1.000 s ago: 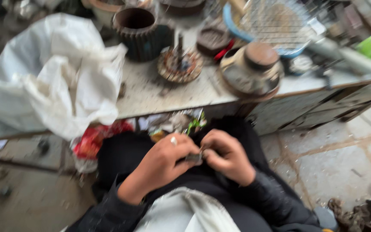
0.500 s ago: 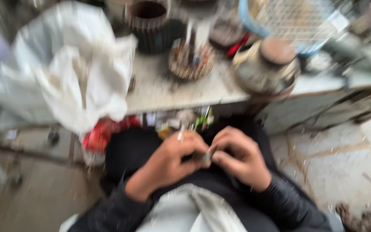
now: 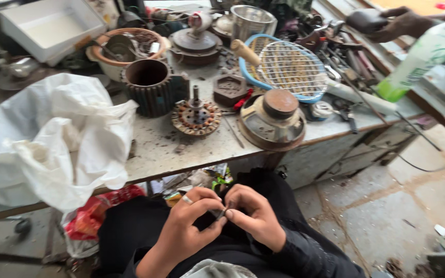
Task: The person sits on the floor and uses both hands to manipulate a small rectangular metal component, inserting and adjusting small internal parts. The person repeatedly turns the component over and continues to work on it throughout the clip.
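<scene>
We look down from the head camera, and there are our two hands, low in the middle, over a dark lap. Our left hand (image 3: 184, 231) has its fingers curled in, a ring showing on one of them, thumb and fingertips pinched onto a small dark metal piece (image 3: 221, 212). Our right hand (image 3: 256, 219) meets it from the other side, fingers bent and closed tight on the same piece, so both hands grip it between them, fingertips almost touching. The piece is mostly hidden by the fingers; what shows is thin and short, its long axis slanting from lower left up to the right, the upper end pointing toward the table edge. What kind of part it is, we cannot tell.

Above the hands we have the worktable (image 3: 207, 149), grimy and crowded. A white plastic bag (image 3: 52, 139) slumps over its left side. Near the middle stands a dark ribbed ring (image 3: 150, 87), just beside it a round copper-wound motor core (image 3: 197, 117) with its shaft upright. Right of that sits a round metal motor housing (image 3: 274, 121), and behind it a wire fan guard (image 3: 289, 67) lies over a blue ring. Far right, a green and white bottle (image 3: 418, 56) leans, and another person's hand (image 3: 397, 23) rests at the top corner.
</scene>
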